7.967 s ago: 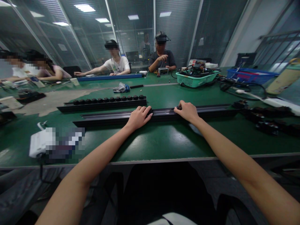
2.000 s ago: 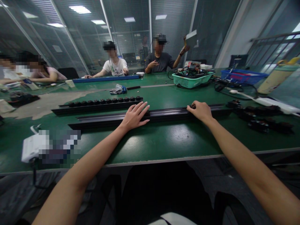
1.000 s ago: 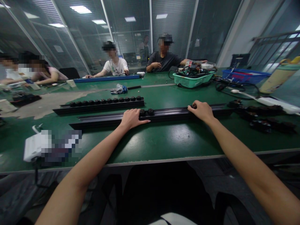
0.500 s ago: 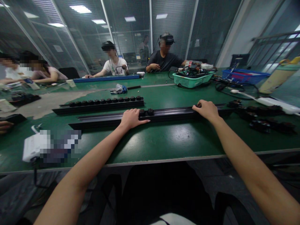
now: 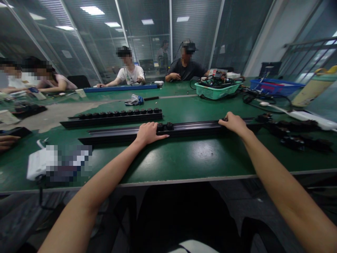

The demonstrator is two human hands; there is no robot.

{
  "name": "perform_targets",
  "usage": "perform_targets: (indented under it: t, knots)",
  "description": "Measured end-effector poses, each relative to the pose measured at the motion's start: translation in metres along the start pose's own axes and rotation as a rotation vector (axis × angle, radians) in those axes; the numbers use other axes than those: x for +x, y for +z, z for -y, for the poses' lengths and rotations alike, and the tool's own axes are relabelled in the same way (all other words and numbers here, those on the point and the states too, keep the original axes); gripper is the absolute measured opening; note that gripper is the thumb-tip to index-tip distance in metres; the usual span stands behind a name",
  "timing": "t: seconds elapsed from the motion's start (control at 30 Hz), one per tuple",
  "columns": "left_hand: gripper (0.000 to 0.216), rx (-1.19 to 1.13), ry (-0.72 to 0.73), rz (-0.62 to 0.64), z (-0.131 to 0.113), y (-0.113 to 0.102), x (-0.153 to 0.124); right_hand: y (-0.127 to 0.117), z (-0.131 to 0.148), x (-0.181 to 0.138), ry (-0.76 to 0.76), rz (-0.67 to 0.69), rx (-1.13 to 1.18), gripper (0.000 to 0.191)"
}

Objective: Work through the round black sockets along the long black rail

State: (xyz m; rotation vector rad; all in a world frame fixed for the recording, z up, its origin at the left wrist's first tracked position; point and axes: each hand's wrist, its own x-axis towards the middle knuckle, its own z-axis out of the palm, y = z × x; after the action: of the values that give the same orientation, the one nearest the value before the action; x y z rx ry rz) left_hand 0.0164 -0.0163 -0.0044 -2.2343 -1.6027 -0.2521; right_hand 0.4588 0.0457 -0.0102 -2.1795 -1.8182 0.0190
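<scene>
A long black rail (image 5: pixel 195 130) with a channel along its top lies across the green table in front of me. My left hand (image 5: pixel 150 133) is wrapped over its middle, thumb stretched along the near side. Right beside those fingers, two small black parts (image 5: pixel 169 125) sit in the channel. Toward the rail's right end, my right hand (image 5: pixel 233 122) pinches a small dark part (image 5: pixel 225 119) at the channel, mostly covered by the fingers. Several similar black parts (image 5: pixel 292 140) lie loose to the right of the rail.
Behind stands a second black rail (image 5: pixel 113 120) carrying a row of parts. A green basket (image 5: pixel 217 92) of cables, a blue tray (image 5: pixel 276 86), a bottle (image 5: pixel 314 88) and a white power strip (image 5: pixel 313 117) occupy the right. A white box (image 5: pixel 39 163) is at front left. Other people sit around the table.
My right hand has shifted very slightly to the right along the rail. My left hand stays in place. Across the table, a person in white has lowered a hand.
</scene>
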Motion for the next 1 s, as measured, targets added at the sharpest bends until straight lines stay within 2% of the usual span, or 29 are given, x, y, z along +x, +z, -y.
perform_targets:
  t: [0.13, 0.23, 0.47, 0.6, 1.0]
  knots:
    - [0.097, 0.008, -0.007, 0.011, -0.001, -0.002, -0.001, 0.0, -0.008, 0.012, -0.104, 0.03, 0.042, 0.032]
    - [0.097, 0.004, -0.014, 0.017, -0.001, -0.002, -0.001, 0.002, -0.014, 0.014, -0.144, 0.029, 0.095, 0.031]
    - [0.097, -0.011, -0.013, 0.025, -0.002, -0.004, -0.002, 0.017, -0.02, -0.003, -0.17, -0.173, 0.24, 0.034]
    - [0.098, -0.003, -0.015, 0.027, -0.002, -0.003, -0.001, 0.021, -0.021, -0.005, -0.196, -0.224, 0.298, 0.032]
    - [0.099, 0.009, -0.011, 0.025, -0.001, -0.002, 0.0, 0.015, -0.023, 0.002, -0.212, -0.157, 0.357, 0.034]
